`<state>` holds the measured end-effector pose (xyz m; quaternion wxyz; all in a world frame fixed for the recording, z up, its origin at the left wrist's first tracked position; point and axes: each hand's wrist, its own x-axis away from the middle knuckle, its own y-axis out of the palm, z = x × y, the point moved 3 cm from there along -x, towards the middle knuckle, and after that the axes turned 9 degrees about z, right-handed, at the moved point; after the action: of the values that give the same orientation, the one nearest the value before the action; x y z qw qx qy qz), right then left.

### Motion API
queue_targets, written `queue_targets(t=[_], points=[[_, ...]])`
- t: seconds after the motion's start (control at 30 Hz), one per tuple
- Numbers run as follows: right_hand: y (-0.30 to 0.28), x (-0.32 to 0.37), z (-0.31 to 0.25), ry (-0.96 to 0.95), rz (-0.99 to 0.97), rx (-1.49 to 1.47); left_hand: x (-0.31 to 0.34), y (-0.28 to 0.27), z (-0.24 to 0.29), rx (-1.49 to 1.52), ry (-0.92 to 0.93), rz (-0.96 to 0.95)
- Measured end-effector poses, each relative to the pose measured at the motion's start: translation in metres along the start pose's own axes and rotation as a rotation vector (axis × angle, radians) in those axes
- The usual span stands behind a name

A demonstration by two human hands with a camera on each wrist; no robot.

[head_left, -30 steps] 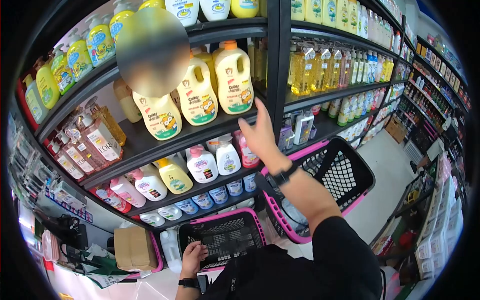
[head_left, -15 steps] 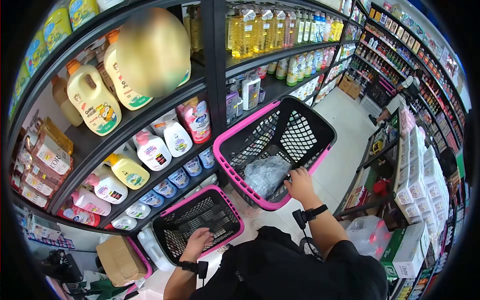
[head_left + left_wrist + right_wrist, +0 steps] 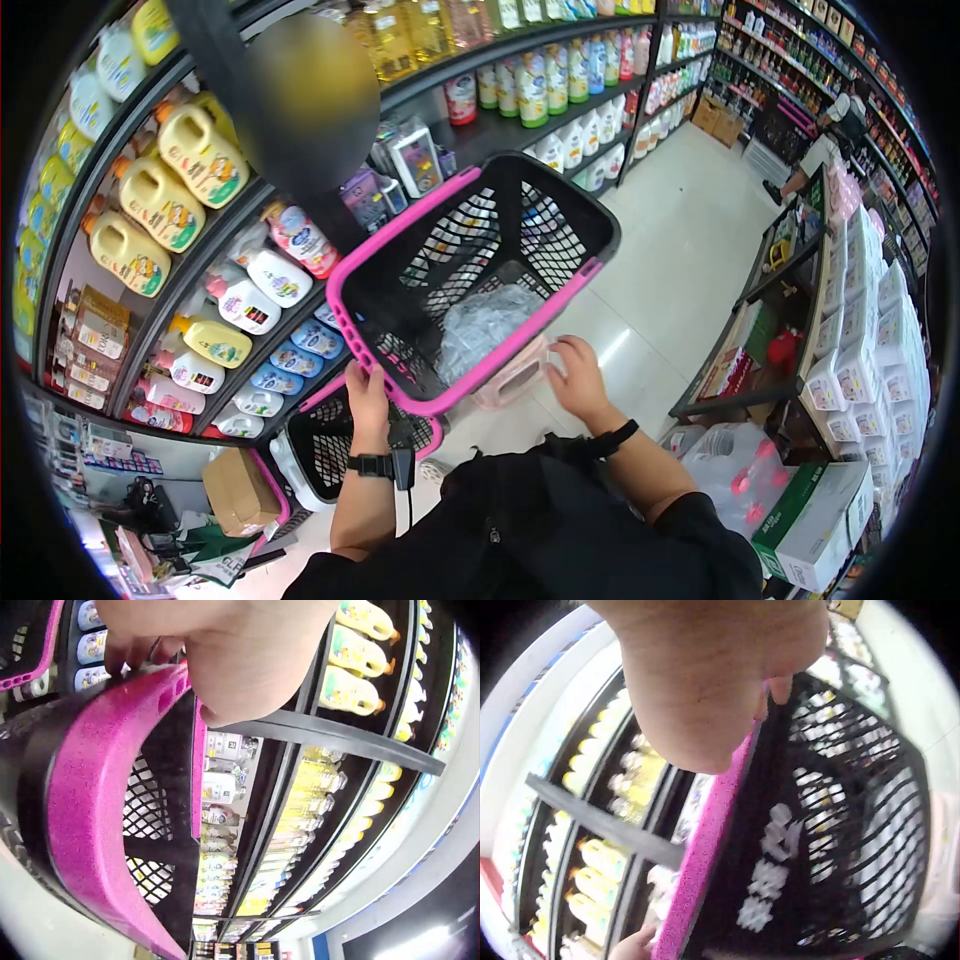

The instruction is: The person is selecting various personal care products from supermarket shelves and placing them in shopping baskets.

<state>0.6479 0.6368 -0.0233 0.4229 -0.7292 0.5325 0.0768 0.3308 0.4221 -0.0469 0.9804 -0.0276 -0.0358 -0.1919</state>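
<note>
A large black shopping basket (image 3: 570,215) with a pink rim stands before the shelves, slightly turned. Crumpled clear plastic (image 3: 490,325) lies in it. My left hand (image 3: 367,405) grips the basket's near left rim; in the left wrist view the fingers curl over the pink edge. To the right of the basket, my right hand (image 3: 580,385) has its fingers loosely bent and stands a little off the rim in the head view, while in the right wrist view it overlaps the rim. A pale pink plastic thing (image 3: 513,375) with an oval opening shows beside the right fingertips.
A smaller black-and-pink basket (image 3: 320,450) sits at the lower left, near a cardboard box (image 3: 240,490). Shelves carry cream handled bottles (image 3: 145,195) and pump bottles. On the right stand stacked white packs (image 3: 840,370) and a green-white box (image 3: 815,525). A person (image 3: 835,130) stands far down the aisle.
My right hand came down from the cream bottles to the basket rim, then off it. My left hand moved from over the smaller basket to the large basket's rim. The view turned.
</note>
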Motion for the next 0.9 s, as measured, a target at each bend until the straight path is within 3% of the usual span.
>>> queue_targets(t=[0.07, 0.13, 0.17, 0.2, 0.23, 0.3, 0.37, 0.43, 0.5, 0.53, 0.57, 0.67, 0.8, 0.83, 0.87, 0.9], points=[[-0.02, 0.045, 0.087, 0.352, -0.19, 0.02, 0.018, 0.029, 0.033, -0.207, 0.008, 0.13], [-0.044, 0.114, 0.182, 0.653, -0.583, 0.21, 0.015, 0.038, 0.022, -0.156, 0.098, 0.128], [-0.054, 0.165, 0.238, 0.572, -0.757, 0.37, 0.012, 0.037, 0.015, -0.289, 0.16, 0.146], [-0.067, 0.226, 0.302, 0.481, -1.105, 0.463, 0.012, 0.037, 0.011, -0.425, 0.225, 0.169], [-0.081, 0.333, 0.383, 0.94, -0.921, 0.549, 0.019, 0.042, 0.014, -0.39, 0.25, 0.158], [-0.133, 0.382, 0.387, 0.955, -1.219, 0.54, 0.017, 0.036, 0.003, -0.601, 0.259, 0.274], [-0.151, 0.421, 0.376, 0.998, -1.258, 0.425, 0.015, 0.037, 0.007, -0.659, 0.235, 0.299], [-0.146, 0.456, 0.374, 0.959, -1.267, 0.301, 0.018, 0.041, 0.012, -0.532, 0.229, 0.286], [-0.127, 0.502, 0.396, 0.828, -1.293, 0.212, 0.023, 0.043, 0.022, -0.452, 0.196, 0.271], [-0.107, 0.52, 0.38, 0.579, -1.304, 0.176, 0.02, 0.04, 0.015, -0.55, 0.202, 0.305], [-0.112, 0.502, 0.393, 0.71, -1.333, 0.157, 0.021, 0.04, 0.016, -0.599, 0.205, 0.331], [-0.084, 0.41, 0.392, 0.695, -1.349, 0.11, 0.023, 0.04, 0.011, -0.705, 0.251, 0.375], [-0.03, 0.267, 0.405, 0.373, -1.25, 0.024, 0.025, 0.04, 0.015, -0.56, 0.156, 0.313], [-0.012, 0.245, 0.44, 0.458, -1.1, 0.179, 0.026, 0.039, 0.013, -0.524, 0.159, 0.308], [-0.019, 0.176, 0.408, 0.653, -0.897, 0.179, 0.026, 0.039, 0.01, -0.489, 0.158, 0.299], [-0.021, 0.12, 0.371, 1.078, -0.364, -0.206, 0.026, 0.039, 0.01, -0.491, 0.166, 0.298]])
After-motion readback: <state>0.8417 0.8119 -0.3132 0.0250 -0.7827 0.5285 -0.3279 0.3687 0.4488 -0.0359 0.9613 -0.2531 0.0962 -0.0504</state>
